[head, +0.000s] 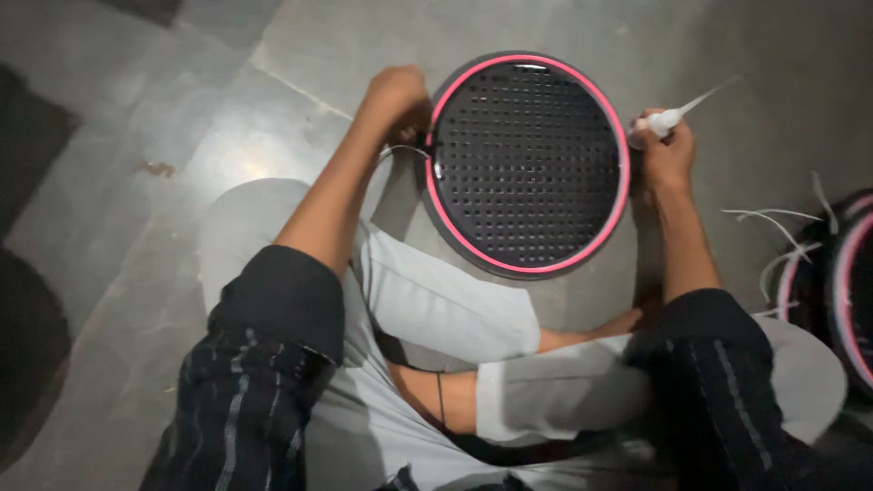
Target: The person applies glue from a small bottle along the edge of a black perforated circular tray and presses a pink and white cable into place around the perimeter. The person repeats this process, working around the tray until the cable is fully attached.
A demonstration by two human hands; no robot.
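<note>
The left hand (pixel 393 95) is curled shut at the left edge of one round black tray (pixel 527 164). Its fingers pinch a thin wire (pixel 406 150) that meets the tray's rim. The right hand (pixel 664 155) is closed around one small white tool (pixel 668 118) at the tray's right edge. The tool's long thin tip points up and to the right, away from the tray.

The tray lies flat on the grey floor (pixel 227 118), just in front of the person's crossed legs. It has many small holes in rows and one pink ring around its rim. Being round, it has no long side.

There is open floor above and to the left of the tray. To the right lie a few white strips (pixel 773 218), and more round pink-rimmed trays (pixel 841 282) sit at the picture's right edge, cut off, so their count cannot be told
</note>
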